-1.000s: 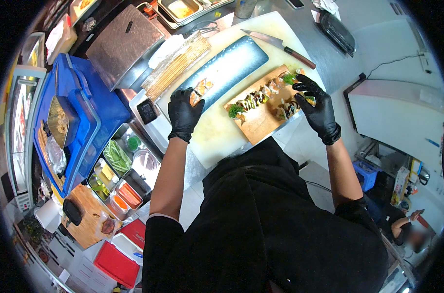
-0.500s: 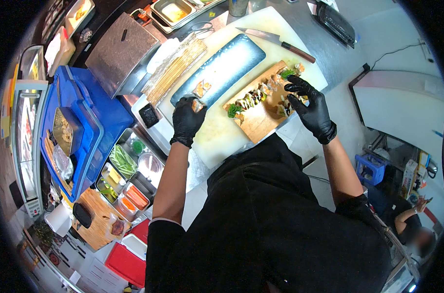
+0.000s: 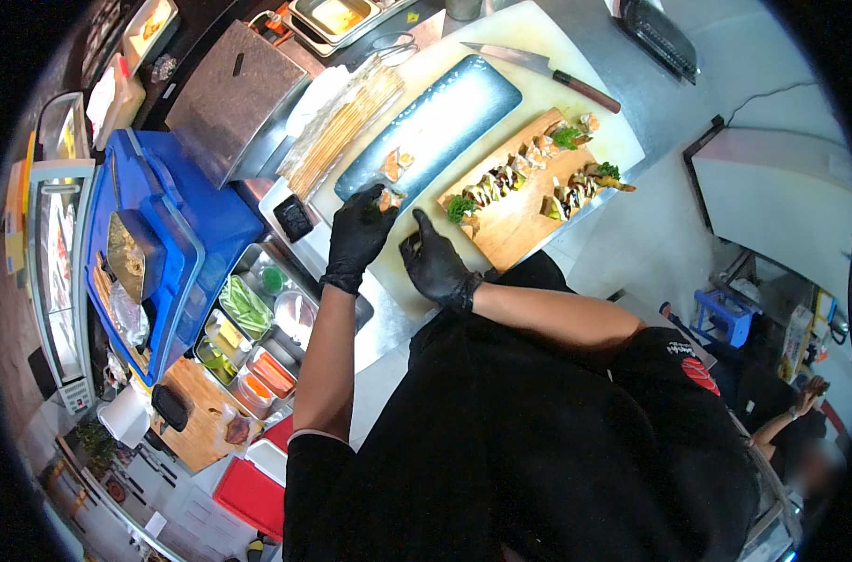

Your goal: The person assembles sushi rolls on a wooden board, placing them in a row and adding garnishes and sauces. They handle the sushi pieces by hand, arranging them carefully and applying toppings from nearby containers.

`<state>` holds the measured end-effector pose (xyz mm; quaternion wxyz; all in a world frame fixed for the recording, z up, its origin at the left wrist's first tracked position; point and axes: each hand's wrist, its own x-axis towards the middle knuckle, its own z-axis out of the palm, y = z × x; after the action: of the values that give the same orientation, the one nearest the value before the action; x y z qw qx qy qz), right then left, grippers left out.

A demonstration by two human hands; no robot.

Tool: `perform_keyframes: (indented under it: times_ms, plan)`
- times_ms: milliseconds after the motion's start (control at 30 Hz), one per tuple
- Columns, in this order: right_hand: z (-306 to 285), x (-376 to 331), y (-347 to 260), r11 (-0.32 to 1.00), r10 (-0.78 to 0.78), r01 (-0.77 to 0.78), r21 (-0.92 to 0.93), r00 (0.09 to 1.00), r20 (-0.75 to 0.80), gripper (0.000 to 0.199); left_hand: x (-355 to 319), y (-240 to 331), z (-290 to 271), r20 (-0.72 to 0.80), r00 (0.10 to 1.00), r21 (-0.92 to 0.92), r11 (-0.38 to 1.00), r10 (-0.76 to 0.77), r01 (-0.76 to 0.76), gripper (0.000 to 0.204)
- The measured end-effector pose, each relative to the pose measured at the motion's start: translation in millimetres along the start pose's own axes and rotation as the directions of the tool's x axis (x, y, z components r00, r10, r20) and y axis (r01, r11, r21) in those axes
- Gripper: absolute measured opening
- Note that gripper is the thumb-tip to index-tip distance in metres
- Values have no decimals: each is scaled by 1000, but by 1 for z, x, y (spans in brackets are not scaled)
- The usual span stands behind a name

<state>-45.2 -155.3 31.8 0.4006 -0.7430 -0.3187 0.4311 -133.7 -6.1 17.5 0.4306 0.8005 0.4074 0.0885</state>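
Note:
Black gloves cover both hands. My left hand is closed at the near left end of a long blue plate, its fingertips around a sushi roll piece with an orange topping. Just beyond it, more orange-topped roll pieces sit on the plate. My right hand hovers over the near edge of the white cutting board, thumb and fingers apart and nothing visible between them. To its right, a wooden serving board carries two rows of sauced roll pieces with green garnish.
A knife lies along the cutting board's far edge. Left of the plate are a bamboo rolling mat and a small black dish. Steel trays of cut vegetables and a blue bin stand farther left. Another person is at the far right.
My right hand has moved left, from above the wooden board's right side to beside my left hand. My left hand keeps its grip on the roll piece. The view has shifted slightly.

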Motion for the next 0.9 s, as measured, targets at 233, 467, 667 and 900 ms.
perform_keyframes:
  times_ms: [233,467,667,900]
  plan:
    - [23,38,21,994,-80,96,61,972,-219,48,4,-2,5,-13,998,-44,998,-53,53,46]
    - [23,47,26,987,-76,107,123,969,-237,40,5,-2,13,-52,998,-6,999,-46,46,46]
    - [35,54,44,973,-82,141,182,951,-299,45,8,1,11,-52,998,136,991,21,-13,46]
    - [23,45,25,980,-3,41,194,981,-193,51,9,-3,9,-35,998,-24,998,-58,57,43]
